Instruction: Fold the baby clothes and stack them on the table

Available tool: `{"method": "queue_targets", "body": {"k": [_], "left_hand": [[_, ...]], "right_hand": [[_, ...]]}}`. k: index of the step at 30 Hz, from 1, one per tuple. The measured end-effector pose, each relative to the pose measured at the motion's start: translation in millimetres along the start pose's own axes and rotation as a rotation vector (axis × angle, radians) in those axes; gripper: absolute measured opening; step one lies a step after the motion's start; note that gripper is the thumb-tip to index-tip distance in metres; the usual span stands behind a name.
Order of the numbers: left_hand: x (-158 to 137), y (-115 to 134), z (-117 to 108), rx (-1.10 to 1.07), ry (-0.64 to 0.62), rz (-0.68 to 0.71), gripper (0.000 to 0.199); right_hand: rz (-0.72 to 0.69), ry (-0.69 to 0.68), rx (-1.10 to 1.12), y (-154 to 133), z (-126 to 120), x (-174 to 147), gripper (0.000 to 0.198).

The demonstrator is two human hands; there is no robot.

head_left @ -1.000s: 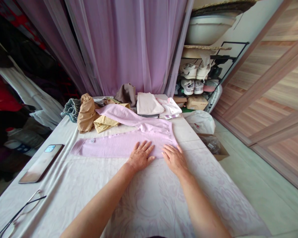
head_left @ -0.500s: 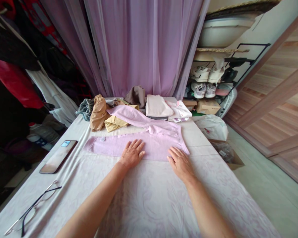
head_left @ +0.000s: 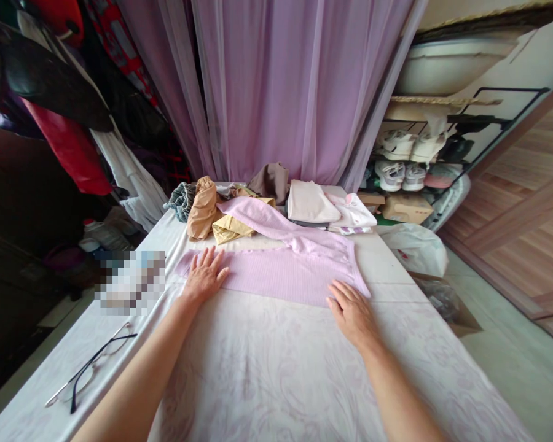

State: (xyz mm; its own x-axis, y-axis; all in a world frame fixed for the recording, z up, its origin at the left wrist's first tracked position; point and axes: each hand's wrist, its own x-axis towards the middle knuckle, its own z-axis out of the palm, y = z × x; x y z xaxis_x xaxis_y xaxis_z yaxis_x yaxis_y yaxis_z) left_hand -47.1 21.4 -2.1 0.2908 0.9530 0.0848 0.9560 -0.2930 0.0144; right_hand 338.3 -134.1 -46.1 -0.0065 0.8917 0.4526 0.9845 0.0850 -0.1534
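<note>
A lilac ribbed garment, which looks like a pair of leggings (head_left: 276,273), lies across the table. One leg is spread flat along the near side, while the other slants back over the clothes behind. My left hand (head_left: 205,274) rests flat on the left end of the near leg, fingers spread. Near the wider right end, my right hand (head_left: 350,307) lies with its fingertips on the garment's near edge, fingers extended. Neither hand grips the fabric.
Behind lie brown rolled clothing (head_left: 203,209), a yellow folded cloth (head_left: 233,229) and stacked folded clothes (head_left: 311,202). Eyeglasses (head_left: 90,368) sit on the white tablecloth (head_left: 258,380) at left, near a pixelated patch. A shoe rack (head_left: 442,123) stands at right.
My left hand has slid left along the lilac leg to its end. My right hand stays at the right end. The whole view has shifted, and the phone at left is now pixelated.
</note>
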Motion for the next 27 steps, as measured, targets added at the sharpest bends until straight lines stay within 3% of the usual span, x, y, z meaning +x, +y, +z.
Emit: {"method": "queue_targets", "body": {"k": [4, 12, 19, 27], "left_hand": [[0.3, -19.1, 2.7, 0.008, 0.004, -0.144, 0.068], [3.0, -24.8, -1.8, 0.009, -0.054, -0.139, 0.068], [3.6, -24.2, -2.8, 0.013, -0.075, -0.153, 0.074], [4.5, -24.1, -0.5, 0.032, -0.055, -0.169, 0.074]], "right_hand": [[0.004, -0.003, -0.002, 1.4, 1.6, -0.9, 0.04], [0.002, -0.015, -0.059, 0.9, 3.4, -3.3, 0.042], [0.135, -0.067, -0.209, -9.3, 4.6, -8.9, 0.046], [0.149, -0.06, -0.215, -16.5, -2.2, -7.9, 0.045]]}}
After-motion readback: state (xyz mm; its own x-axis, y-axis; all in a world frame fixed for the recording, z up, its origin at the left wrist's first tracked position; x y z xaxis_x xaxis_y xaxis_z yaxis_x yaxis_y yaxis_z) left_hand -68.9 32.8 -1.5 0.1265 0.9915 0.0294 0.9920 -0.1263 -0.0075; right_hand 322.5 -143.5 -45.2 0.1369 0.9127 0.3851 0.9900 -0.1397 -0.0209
